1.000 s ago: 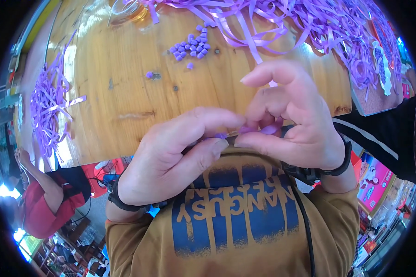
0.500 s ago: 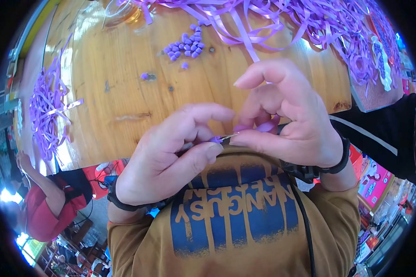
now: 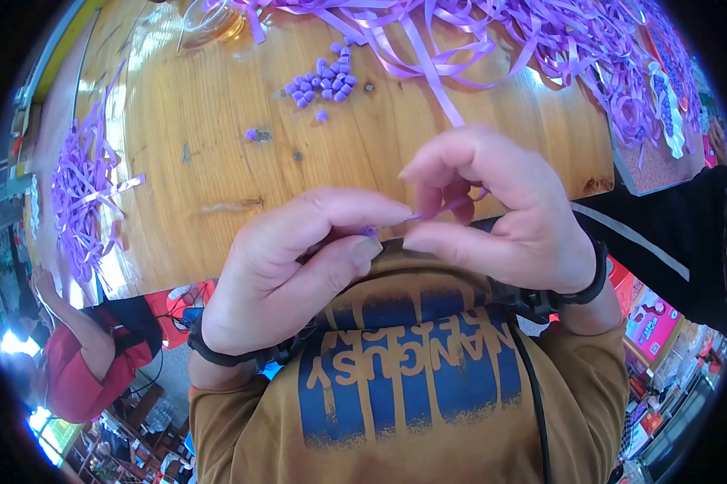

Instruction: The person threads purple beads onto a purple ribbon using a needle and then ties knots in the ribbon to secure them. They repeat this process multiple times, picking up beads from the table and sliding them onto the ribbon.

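My left hand (image 3: 299, 258) is closed, its thumb and fingers around a small purple piece (image 3: 368, 231) that shows by the thumb tip; whether it is a bead or folded ribbon I cannot tell. A narrow purple ribbon (image 3: 452, 206) runs from near the left index fingertip into my right hand (image 3: 501, 210). The curled fingers of that hand hold it, while the right thumb stands apart below. Beyond the hands, several purple beads (image 3: 325, 82) lie clustered on the wooden table (image 3: 170, 210), with one stray bead (image 3: 251, 135) to their left.
A heap of purple ribbons (image 3: 541, 40) covers the far right of the table. Another ribbon bundle (image 3: 89, 194) hangs at the left edge. A clear cup of amber liquid (image 3: 222, 22) stands at the far left. A person in a red shirt (image 3: 89, 371) is at lower left.
The thin metallic tip between my hands no longer shows. My right index finger has come down, bending closer to the ribbon. The left index finger has extended toward the right hand.
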A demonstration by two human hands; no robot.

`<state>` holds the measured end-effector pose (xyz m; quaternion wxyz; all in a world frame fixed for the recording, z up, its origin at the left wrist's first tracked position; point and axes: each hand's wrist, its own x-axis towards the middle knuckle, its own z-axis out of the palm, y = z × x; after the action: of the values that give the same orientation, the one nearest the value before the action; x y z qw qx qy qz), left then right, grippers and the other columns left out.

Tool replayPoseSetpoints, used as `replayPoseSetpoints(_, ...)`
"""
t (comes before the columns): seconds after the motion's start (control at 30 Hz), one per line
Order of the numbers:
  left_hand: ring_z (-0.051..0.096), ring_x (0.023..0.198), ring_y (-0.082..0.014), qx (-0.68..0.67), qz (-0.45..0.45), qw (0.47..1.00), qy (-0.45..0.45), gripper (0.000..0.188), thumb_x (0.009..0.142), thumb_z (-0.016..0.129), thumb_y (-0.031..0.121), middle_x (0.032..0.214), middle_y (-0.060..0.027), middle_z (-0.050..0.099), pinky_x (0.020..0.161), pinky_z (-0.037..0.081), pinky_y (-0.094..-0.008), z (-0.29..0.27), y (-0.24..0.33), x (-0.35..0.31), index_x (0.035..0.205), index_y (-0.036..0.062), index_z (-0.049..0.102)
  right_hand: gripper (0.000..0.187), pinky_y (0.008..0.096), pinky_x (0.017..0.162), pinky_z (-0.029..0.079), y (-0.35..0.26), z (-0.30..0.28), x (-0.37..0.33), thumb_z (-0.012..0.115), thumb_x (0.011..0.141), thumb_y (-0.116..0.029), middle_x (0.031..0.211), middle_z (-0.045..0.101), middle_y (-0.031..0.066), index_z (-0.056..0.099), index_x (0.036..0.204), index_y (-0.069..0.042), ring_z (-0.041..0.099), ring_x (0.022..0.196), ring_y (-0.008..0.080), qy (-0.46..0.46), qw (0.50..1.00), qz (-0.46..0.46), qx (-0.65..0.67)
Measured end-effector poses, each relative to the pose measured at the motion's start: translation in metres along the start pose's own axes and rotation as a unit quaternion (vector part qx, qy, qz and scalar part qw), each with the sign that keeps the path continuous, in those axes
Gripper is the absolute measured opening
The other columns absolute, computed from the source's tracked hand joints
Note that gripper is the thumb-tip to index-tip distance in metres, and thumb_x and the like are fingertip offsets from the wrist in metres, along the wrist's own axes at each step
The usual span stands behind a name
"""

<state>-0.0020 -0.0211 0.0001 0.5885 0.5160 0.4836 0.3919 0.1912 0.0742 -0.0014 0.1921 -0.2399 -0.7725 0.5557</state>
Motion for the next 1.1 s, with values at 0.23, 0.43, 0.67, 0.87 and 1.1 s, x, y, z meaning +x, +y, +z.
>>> replayPoseSetpoints(0.23, 0.051, 0.072, -0.0055, -0.08, -0.022, 0.996, 0.029, 0.029, 0.086, 0.051, -0.001, 0.085, -0.0014, 0.055, 0.066, 0.042, -0.0177, 0.003, -0.001, -0.001, 0.115, -0.0009, 0.051, 0.005, 0.0193, 0.055, 0.038, 0.003, 0.0, 0.0, 0.061, 0.079, -0.001, 0.075, 0.054, 0.0024, 0.059, 0.084, -0.002, 0.05, 0.065, 0.0069, 0.005, 1.0, -0.017, -0.003)
replayPoseSetpoints(0.43, 0.053, 0.07, -0.0061, -0.075, -0.086, 0.993, 0.002, 0.034, 0.085, 0.051, 0.001, 0.082, -0.002, 0.052, 0.063, 0.041, -0.0167, -0.002, 0.007, 0.002, 0.118, -0.0038, 0.046, 0.004, 0.0192, 0.053, 0.037, 0.001, 0.003, 0.0, 0.059, 0.079, 0.001, 0.074, 0.053, 0.0018, 0.058, 0.082, -0.001, 0.048, 0.062, 0.0062, 0.022, 1.0, -0.011, 0.015)
replayPoseSetpoints(0.67, 0.052, 0.07, -0.0052, -0.107, -0.036, 0.993, 0.037, 0.033, 0.084, 0.049, -0.002, 0.083, -0.002, 0.052, 0.063, 0.04, -0.0159, -0.001, -0.002, -0.001, 0.117, -0.0043, 0.047, 0.003, 0.0188, 0.052, 0.037, 0.002, 0.006, -0.002, 0.059, 0.078, 0.001, 0.073, 0.054, 0.0018, 0.058, 0.08, 0.0, 0.048, 0.061, 0.0053, 0.04, 0.998, 0.015, 0.036)
replayPoseSetpoints(0.87, 0.052, 0.071, -0.0052, -0.084, -0.066, 0.994, 0.012, 0.033, 0.084, 0.048, -0.004, 0.083, -0.0017, 0.052, 0.063, 0.04, -0.0159, 0.001, -0.002, -0.001, 0.117, -0.004, 0.048, 0.004, 0.0191, 0.052, 0.036, 0.003, 0.008, -0.001, 0.059, 0.077, 0.002, 0.071, 0.053, 0.0016, 0.057, 0.079, 0.0, 0.047, 0.06, 0.0055, 0.036, 0.999, 0.013, 0.033)
replayPoseSetpoints(1.1, 0.051, 0.071, -0.004, -0.018, -0.024, 1.0, 0.0, 0.031, 0.085, 0.052, -0.001, 0.084, -0.0009, 0.053, 0.063, 0.04, -0.0152, -0.002, -0.008, -0.001, 0.116, -0.0029, 0.05, 0.005, 0.0191, 0.052, 0.035, 0.003, 0.01, 0.0, 0.058, 0.076, 0.003, 0.07, 0.052, 0.0019, 0.056, 0.078, 0.0, 0.047, 0.06, 0.0055, 0.039, 0.999, 0.017, 0.034)
